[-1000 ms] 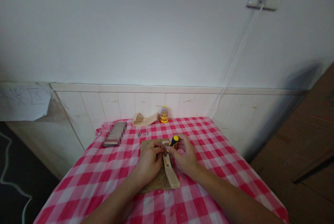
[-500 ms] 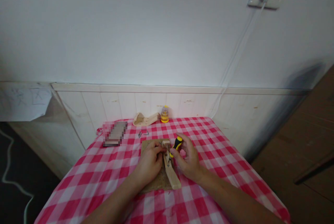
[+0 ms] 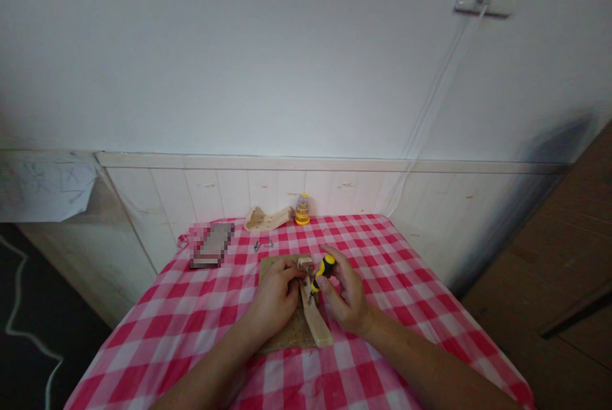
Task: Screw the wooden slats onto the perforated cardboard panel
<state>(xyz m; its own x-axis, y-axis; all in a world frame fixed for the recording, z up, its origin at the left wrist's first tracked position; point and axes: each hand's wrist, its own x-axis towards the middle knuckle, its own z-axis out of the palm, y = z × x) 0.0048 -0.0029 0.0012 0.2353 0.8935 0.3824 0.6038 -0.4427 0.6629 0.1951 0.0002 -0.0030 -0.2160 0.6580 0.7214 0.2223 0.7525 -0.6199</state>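
Observation:
My right hand is closed around a yellow and black screwdriver, held at a slant. Its tip meets a small dark metal fitting on a pale wooden piece. My left hand is closed on the upper part of that piece, its fingertips pressed against the wood. Under the piece lies a flat brown board. The fingers of my left hand partly hide the piece's upper end.
Behind the board lie several small dark screws. Farther back are a curved wooden part and a yellow bit holder. A pixelated flat object lies at the left on the checked tablecloth. The wall bounds the far edge.
The screwdriver has shifted slightly in my right hand, and its shaft shows more plainly at the fitting. My left hand and the wooden piece have stayed in place.

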